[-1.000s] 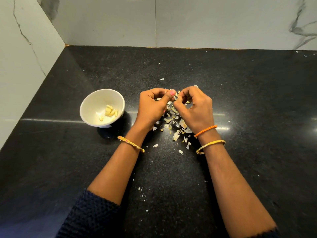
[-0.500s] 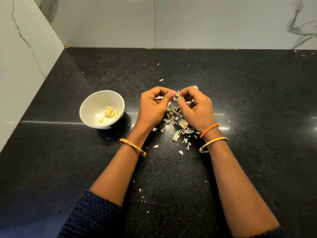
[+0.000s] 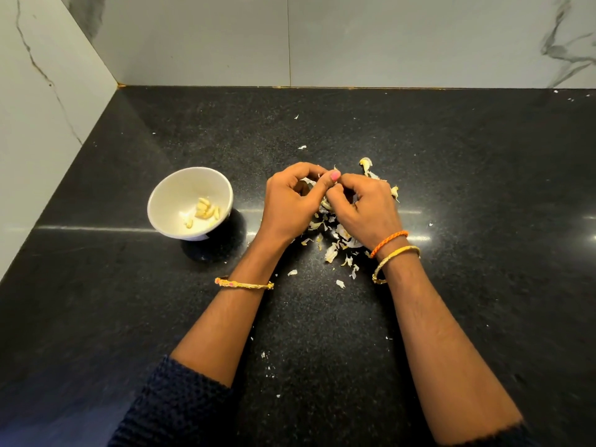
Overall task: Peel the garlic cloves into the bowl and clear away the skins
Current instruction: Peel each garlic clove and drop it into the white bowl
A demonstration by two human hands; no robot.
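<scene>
Black stone counter (image 3: 451, 188) meets marble walls (image 3: 193, 43) at a corner. Above a pile of skins (image 3: 335, 243), the left hand (image 3: 290, 204) and right hand (image 3: 367, 208) are pressed together, fingers curled round a garlic clove (image 3: 325, 203) that barely shows between them. Left of the hands, apart from them, stands the bowl (image 3: 167, 201) with peeled cloves (image 3: 206, 211) inside. Bangles circle both wrists.

Head-worn wide view, forward and down, close over countertop (image 3: 451, 156).
</scene>
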